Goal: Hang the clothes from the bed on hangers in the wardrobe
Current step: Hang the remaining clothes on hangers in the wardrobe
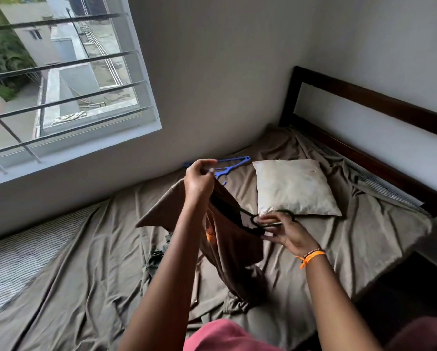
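**Threading a dark hanger into the brown garment**

The left hand pinches the raised upper edge of a brown garment, holding it up over the bed. The right hand is curled round the hook end of a dark hanger, whose body already sits inside the cloth. To do this well, I would keep the left hand's pull steady so the opening stays taut, then slide the hanger until both shoulders seat evenly, with the hook clear of the fabric. A lopsided seat would likely let the garment slip off on the way to the wardrobe, which is not in view.

At far left a barred window lets in daylight. The bed's grey-brown sheet is badly rumpled. A greenish garment lies under the left forearm, a blue hanger beyond the left hand, a pale pillow further right, then the dark headboard.
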Tool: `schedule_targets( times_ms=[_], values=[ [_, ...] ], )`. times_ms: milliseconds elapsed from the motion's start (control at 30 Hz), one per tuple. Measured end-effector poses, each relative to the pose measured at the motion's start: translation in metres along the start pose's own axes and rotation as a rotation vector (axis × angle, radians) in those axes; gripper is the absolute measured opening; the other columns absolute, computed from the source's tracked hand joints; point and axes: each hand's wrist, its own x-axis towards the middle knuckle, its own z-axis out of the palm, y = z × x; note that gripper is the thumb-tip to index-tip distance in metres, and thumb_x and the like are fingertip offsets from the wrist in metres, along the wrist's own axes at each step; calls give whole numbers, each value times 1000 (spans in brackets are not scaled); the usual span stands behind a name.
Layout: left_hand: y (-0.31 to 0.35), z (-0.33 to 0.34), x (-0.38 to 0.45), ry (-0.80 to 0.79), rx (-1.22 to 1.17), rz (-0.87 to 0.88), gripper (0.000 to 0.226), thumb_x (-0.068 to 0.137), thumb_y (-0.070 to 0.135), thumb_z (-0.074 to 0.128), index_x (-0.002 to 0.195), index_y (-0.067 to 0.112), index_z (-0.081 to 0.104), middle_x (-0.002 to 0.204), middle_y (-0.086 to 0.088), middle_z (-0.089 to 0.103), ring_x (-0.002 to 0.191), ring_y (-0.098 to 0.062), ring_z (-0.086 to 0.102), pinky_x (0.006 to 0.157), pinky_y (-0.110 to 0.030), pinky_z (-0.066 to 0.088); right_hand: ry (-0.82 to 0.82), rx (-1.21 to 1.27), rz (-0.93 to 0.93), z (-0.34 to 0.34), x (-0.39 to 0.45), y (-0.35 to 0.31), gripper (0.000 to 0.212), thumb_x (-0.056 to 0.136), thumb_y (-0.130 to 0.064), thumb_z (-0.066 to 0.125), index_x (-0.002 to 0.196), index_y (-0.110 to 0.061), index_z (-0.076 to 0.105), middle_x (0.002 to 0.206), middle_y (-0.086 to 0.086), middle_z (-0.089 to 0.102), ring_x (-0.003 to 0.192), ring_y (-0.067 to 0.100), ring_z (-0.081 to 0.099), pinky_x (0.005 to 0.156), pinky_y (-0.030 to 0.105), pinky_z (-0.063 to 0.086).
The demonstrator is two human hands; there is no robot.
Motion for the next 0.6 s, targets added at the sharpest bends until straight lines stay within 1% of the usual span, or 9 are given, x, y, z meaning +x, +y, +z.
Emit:
schedule_targets(
  times_ms=[33,100,167,200,233,300,500,567,600],
  values=[
    [-6,-7,1,14,155,38,29,82,-3,55,95,16,71,79,3,67,78,-17,62,67,-20,40,42,91,-30,-4,-2,-9,45,102,-32,29,83,-7,61,78,7,73,86,22,67,68,35,58],
    [-20,-19,-1,35,356,86,23,78,2,59,92,13,73,89,-5,72,86,-19,64,72,-23,42,140,200,-128,-12,-6,-28,51,102,-39,25,72,-8,53,57,6,66,63,16,67,60,32,58],
    [-28,-25,-3,33,474,71,10,83,15,65,83,6,70,86,-17,70,84,-30,65,66,-31,43,170,180,-238,-19,-7,-40,51,96,-49,25,65,-13,44,43,-1,47,40,10,49,44,19,45],
    [-30,-26,-3,35,516,45,20,86,21,64,81,2,68,85,-22,67,83,-34,63,64,-33,40,148,189,-284,-23,-6,-43,49,92,-52,27,61,-18,42,40,-4,37,35,8,36,38,16,33],
    [-32,-28,0,39,541,22,26,89,24,62,81,-1,68,87,-25,66,85,-36,62,63,-34,38,116,212,-317,-26,-6,-45,47,89,-53,28,56,-22,41,39,-7,29,33,5,26,35,14,23],
    [-36,-31,6,63,517,-36,30,92,23,57,83,-4,67,91,-28,65,89,-38,61,65,-35,37,63,275,-367,-31,-5,-46,48,88,-51,28,50,-24,39,39,-10,23,33,3,19,33,12,15],
    [-39,-20,12,-5,299,-186,27,96,19,52,92,-3,65,102,-28,64,100,-38,59,71,-35,39,166,580,-455,-22,-2,-57,57,93,-46,27,44,-20,38,37,-10,22,34,2,19,30,14,17],
    [-37,-16,11,-59,273,-217,24,96,17,50,84,1,62,97,-28,64,88,-34,59,66,-31,34,198,690,-470,-21,-2,-64,63,98,-46,21,44,-19,36,37,-8,22,34,3,20,31,15,19],
    [-35,-13,10,-93,272,-231,24,96,12,48,76,5,58,84,-25,61,76,-27,55,63,-29,32,213,725,-481,-18,-3,-67,63,99,-47,20,44,-19,35,38,-8,22,35,4,20,32,15,20]
  ],
)
